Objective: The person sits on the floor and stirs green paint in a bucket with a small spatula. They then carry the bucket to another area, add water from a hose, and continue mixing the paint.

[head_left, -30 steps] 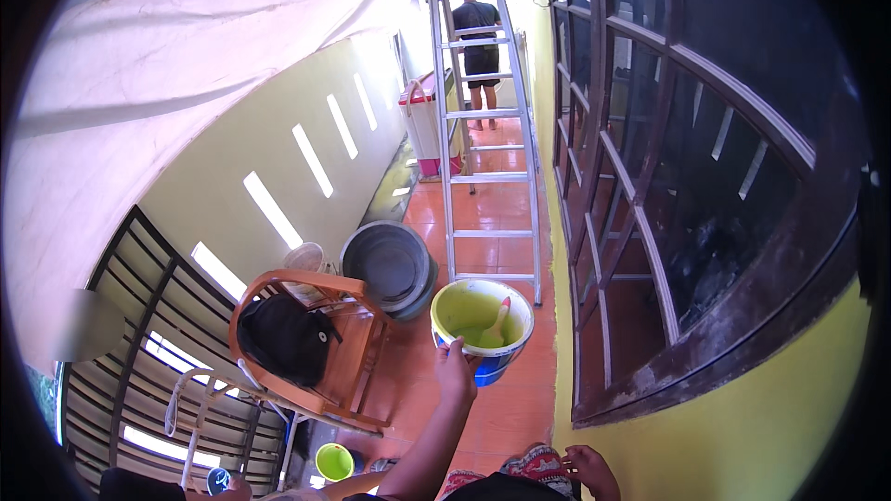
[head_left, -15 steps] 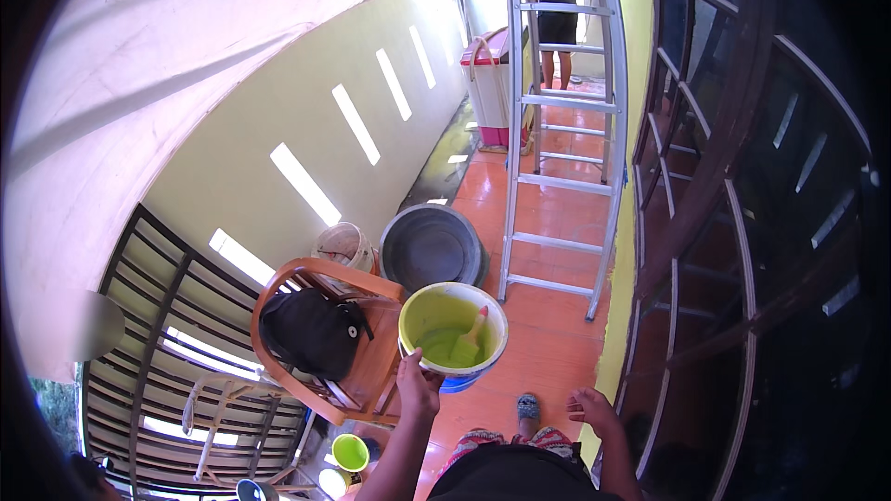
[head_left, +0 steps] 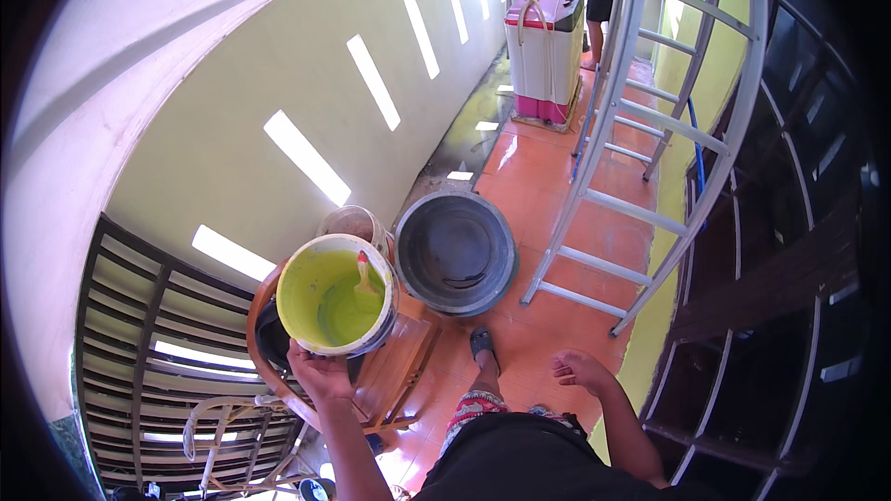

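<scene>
No writing, label, number or sign can be read on anything in the head view

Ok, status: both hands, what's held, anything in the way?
Left hand holding round, white-rimmed bucket, yellow-green inside; red-tipped brush in it. Right hand empty. Possibly in the way: brown wooden chair, silver metal ladder ahead-right.

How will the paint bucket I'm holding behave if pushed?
The bucket may tilt: your left hand holds just one side of its rim. Its liquid-looking paint could slosh, and the leaning brush might slide.
</scene>
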Available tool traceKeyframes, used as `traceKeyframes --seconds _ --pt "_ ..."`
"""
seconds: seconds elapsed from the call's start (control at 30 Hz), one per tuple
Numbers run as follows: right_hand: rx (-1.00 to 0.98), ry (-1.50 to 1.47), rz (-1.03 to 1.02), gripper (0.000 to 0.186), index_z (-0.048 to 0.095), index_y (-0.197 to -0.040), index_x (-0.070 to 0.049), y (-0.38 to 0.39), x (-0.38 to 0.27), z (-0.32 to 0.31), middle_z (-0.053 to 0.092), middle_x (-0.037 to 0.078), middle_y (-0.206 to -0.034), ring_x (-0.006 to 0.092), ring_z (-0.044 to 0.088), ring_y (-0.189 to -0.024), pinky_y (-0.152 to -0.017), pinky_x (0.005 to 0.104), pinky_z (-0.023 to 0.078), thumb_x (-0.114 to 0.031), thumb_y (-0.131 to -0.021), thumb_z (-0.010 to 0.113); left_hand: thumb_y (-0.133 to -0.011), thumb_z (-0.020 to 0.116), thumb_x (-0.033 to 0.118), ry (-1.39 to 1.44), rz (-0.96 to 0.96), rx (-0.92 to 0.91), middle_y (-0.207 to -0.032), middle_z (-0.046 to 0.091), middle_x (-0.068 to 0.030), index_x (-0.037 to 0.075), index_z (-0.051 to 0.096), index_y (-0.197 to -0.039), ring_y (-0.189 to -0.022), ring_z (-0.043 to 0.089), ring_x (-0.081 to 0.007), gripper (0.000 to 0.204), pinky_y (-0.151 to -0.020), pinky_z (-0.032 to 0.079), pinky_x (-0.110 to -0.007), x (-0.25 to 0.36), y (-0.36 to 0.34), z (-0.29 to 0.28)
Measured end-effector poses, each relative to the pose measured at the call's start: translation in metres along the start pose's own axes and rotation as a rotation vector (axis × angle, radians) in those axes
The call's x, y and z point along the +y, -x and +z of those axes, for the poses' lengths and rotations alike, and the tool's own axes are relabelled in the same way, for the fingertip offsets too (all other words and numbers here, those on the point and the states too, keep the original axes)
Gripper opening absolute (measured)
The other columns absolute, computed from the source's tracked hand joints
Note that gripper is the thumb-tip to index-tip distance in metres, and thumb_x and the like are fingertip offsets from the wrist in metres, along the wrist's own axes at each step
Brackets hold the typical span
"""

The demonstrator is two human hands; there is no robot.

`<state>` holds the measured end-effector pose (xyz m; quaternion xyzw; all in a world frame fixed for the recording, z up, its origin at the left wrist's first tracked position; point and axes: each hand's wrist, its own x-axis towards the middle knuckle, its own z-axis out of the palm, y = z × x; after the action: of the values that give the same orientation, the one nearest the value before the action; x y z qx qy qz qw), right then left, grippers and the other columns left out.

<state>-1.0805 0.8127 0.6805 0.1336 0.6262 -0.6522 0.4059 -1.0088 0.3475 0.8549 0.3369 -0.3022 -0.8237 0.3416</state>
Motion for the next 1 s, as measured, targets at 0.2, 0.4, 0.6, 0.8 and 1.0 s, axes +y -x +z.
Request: traceKeyframes --seconds 0.2,0.4,0.6,0.8,1.0 --pt "0.116 -0.081 0.019 0.036 0.060 -0.117 -0.004 -0.070 -0.094 0.031 0.063 0.010 -0.104 0.0196 0.063 -0.093 -0.081 0.0353 0.055 -0.036 -0.101 0.053 -0.093 0.058 0.044 0.054 0.040 0.064 -0.121 0.059 -0.0070 0.011 0.058 -0.121 -0.107 0.059 -0.0227 0.043 -0.088 0.053 -0.038 0.033 -0.133 0.055" --pt "0.118 -0.066 -0.036 0.036 0.059 -0.119 -0.005 -0.113 -0.165 0.063 0.063 0.009 -0.103 0.0181 0.063 -0.093 -0.082 0.0332 0.054 -0.036 -0.101 0.053 -0.096 0.054 0.043 0.045 0.064 0.099 -0.121 0.057 -0.0063 0.010 0.057 -0.123 -0.105 0.057 -0.0201 0.042 -0.085 0.052 -0.036 0.045 -0.208 0.094" --pt "-0.035 0.055 -0.034 0.038 0.058 -0.121 -0.004 -0.190 -0.245 0.103 0.063 0.008 -0.106 0.0179 0.063 -0.094 -0.084 0.0335 0.053 -0.037 -0.102 0.052 -0.095 0.055 0.045 0.044 0.098 0.127 -0.125 0.056 -0.0086 0.007 0.053 -0.128 -0.110 0.057 -0.0220 0.050 -0.089 0.051 -0.037 0.056 -0.220 0.096" --pt "-0.108 0.143 -0.071 0.037 0.058 -0.120 -0.005 -0.264 -0.313 0.126 0.063 0.008 -0.106 0.0179 0.062 -0.097 -0.085 0.0341 0.053 -0.037 -0.103 0.051 -0.099 0.050 0.042 -0.033 0.126 0.149 -0.127 0.055 -0.0092 0.006 0.050 -0.131 -0.111 0.058 -0.0229 0.048 -0.087 0.054 -0.037 0.062 -0.234 0.095" --pt "-0.012 0.121 -0.003 0.034 0.058 -0.118 -0.006 -0.285 -0.339 0.104 0.062 0.007 -0.103 0.0166 0.062 -0.093 -0.080 0.0323 0.054 -0.035 -0.102 0.053 -0.100 0.048 0.043 -0.014 0.127 0.209 -0.131 0.054 -0.0107 0.007 0.050 -0.133 -0.116 0.057 -0.0227 0.049 -0.091 0.054 -0.038 0.048 -0.277 0.107"
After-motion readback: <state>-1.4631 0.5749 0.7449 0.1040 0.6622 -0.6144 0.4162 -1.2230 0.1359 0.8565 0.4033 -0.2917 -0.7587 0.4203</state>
